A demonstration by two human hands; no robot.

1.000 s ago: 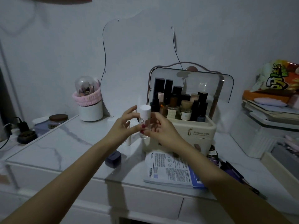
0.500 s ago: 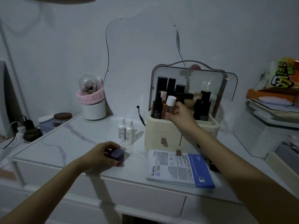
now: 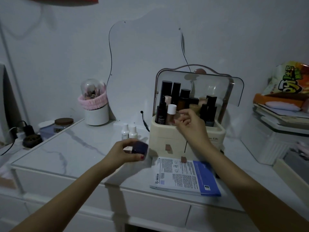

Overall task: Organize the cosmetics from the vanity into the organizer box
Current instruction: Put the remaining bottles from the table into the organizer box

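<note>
My left hand (image 3: 124,152) grips a small dark purple compact (image 3: 140,147), lifted just above the vanity top (image 3: 55,151) in front of the organizer. The cream organizer box (image 3: 187,139) stands at centre right with its clear lid (image 3: 217,87) raised and several dark bottles upright inside. A white-capped bottle (image 3: 171,113) stands at the front left of the top compartment. My right hand (image 3: 190,122) hovers just right of that bottle, fingers relaxed and holding nothing. Two small white bottles (image 3: 129,131) stand on the vanity left of the box.
A blue and white sheet-mask packet (image 3: 184,177) lies in front of the box. A white cup with a pink headband (image 3: 95,106) stands at the back left, beside a wavy mirror (image 3: 145,67). A brown-lidded jar (image 3: 62,124) and a plug are at far left. Stacked bins (image 3: 275,131) sit on the right.
My right hand set the white-capped bottle into the box and let go of it. My left hand took hold of the purple compact and lifted it off the vanity toward the box.
</note>
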